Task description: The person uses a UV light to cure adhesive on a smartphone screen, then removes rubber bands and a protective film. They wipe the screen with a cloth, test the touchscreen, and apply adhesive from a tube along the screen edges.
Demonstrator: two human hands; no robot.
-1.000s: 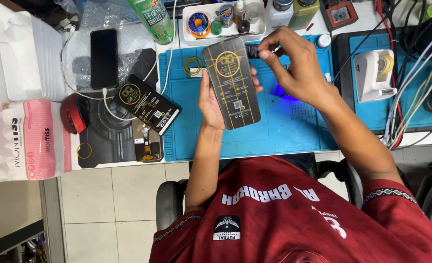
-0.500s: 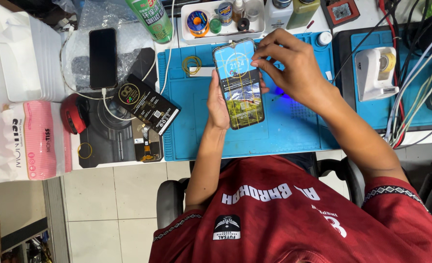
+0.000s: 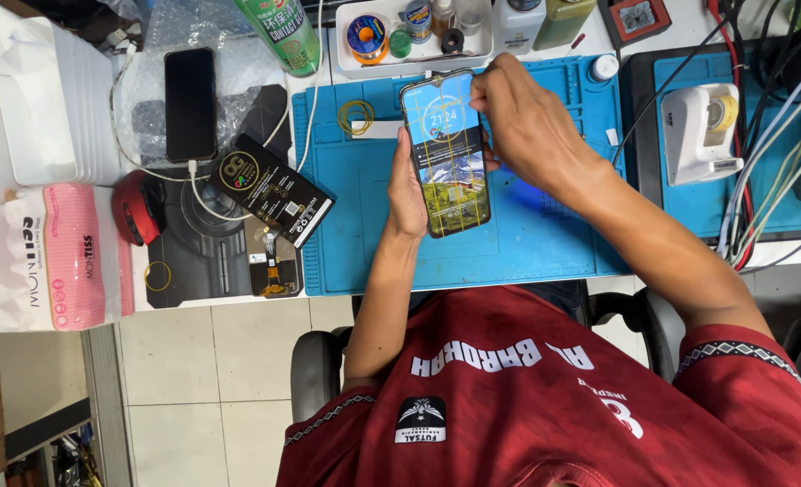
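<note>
A smartphone (image 3: 446, 153) with a lit screen showing a landscape wallpaper is held above a blue work mat (image 3: 545, 234). Thin yellow bands cross the phone's face lengthwise and across. My left hand (image 3: 407, 185) grips the phone along its left edge from beneath. My right hand (image 3: 527, 122) pinches the phone's top right corner with its fingertips. A loose yellow rubber band (image 3: 356, 115) lies on the mat to the left of the phone.
Left of the mat lie a black box (image 3: 274, 191), a dark phone (image 3: 189, 104) on a white cable, a red round object (image 3: 137, 207) and a pink tissue pack (image 3: 53, 257). A white tray (image 3: 414, 27) of small parts, a green spray can (image 3: 279, 32) and a white tape dispenser (image 3: 703, 131) stand near the back.
The phone's screen, dark a second ago, is now lit. My hands have brought the phone slightly nearer, and my right hand stays at its top corner.
</note>
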